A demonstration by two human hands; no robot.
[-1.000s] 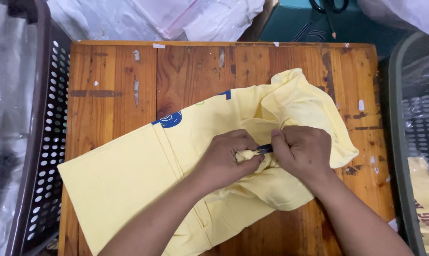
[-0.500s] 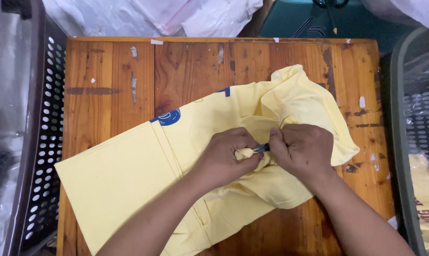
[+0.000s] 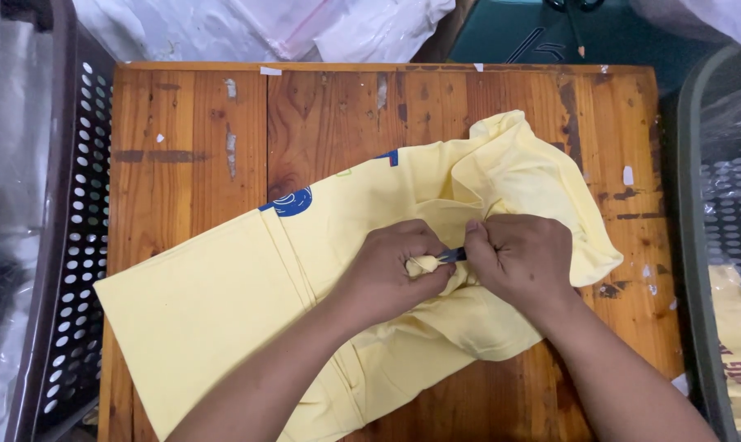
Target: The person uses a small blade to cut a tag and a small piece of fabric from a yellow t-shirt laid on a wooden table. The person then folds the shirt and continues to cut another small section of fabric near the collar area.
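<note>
Left hand (image 3: 391,270) pinches bunched yellow shirt (image 3: 223,303), right hand (image 3: 522,258) grips a small dark tool (image 3: 452,256) — one slip could nick fabric.

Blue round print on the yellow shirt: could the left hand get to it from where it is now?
Probably yes. The blue round print lies uncovered on the flat part of the yellow shirt, up and left of the left hand, with nothing between them. That hand is pinching a fold of cloth beside a small dark tool, so it would have to let go first.
</note>
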